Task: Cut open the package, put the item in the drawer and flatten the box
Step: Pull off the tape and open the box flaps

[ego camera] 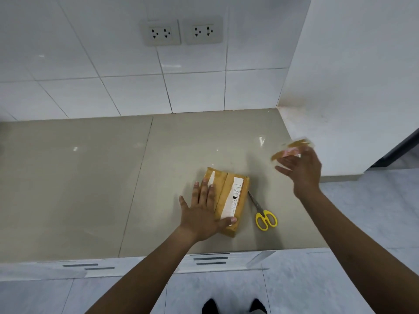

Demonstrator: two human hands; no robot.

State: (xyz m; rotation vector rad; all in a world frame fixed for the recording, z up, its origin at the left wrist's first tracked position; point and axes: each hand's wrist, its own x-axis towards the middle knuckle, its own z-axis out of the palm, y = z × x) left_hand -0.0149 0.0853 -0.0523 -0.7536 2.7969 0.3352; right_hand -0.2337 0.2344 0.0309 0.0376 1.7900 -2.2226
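Left hand (202,208) flat on cardboard box (229,201), fingers straight. Yellow-handled scissors (263,213) just right of box. Right hand (302,171) raised right of box — pinching blurred tape strip (292,147).

Thing in the right hand (303,171) is motion-blurred (292,147) — can't tell what it is; label (235,196) text too small (unreadable tbh).

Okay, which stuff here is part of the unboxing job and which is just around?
Part of the job: cardboard box under the left hand; yellow-handled scissors beside it; blurred item in the right hand; drawer fronts.
Just around: two wall sockets.
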